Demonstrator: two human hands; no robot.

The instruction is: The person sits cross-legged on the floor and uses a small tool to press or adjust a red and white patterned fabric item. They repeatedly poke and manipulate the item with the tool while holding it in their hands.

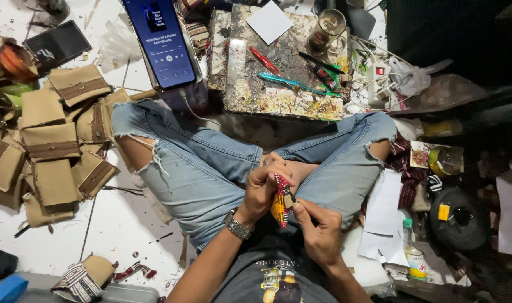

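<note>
While it is held over the lap between both hands, the small beaded piece (pixel 280 203) in red, white and yellow is pinched at mid-body; a small tan tag or clasp sits on its right side, too small to be told apart. The left hand (pixel 265 188) is wrapped around its upper part, grip clenched on the piece, a metal wristwatch (pixel 237 225) worn on that wrist. The right hand (pixel 318 230) is closed on the lower right edge, thumb and forefinger pressed at the tan bit.

Progress is judged as mid-way on this one item: the beadwork looks largely formed, and only the fitting at its edge seems to be under work. Whether it is attached yet cannot be told.

The legs are crossed on the floor in torn blue jeans (pixel 205 163). Just ahead of the knees a paint-spattered board (pixel 284 95) is set, with a red-handled tool (pixel 265 60), a teal tool (pixel 287 82) and a white paper square (pixel 270 21) on it, and a glass mug (pixel 327 29) at its far corner. A phone (pixel 163 42) with a lit screen is propped beside the board. To the left a heap of tan fabric pouches (pixel 54 151) with brown bands is piled, seemingly finished stock. A small glue-type bottle (pixel 414 259) is stood near the right knee, beside loose white sheets (pixel 382 216).
</note>
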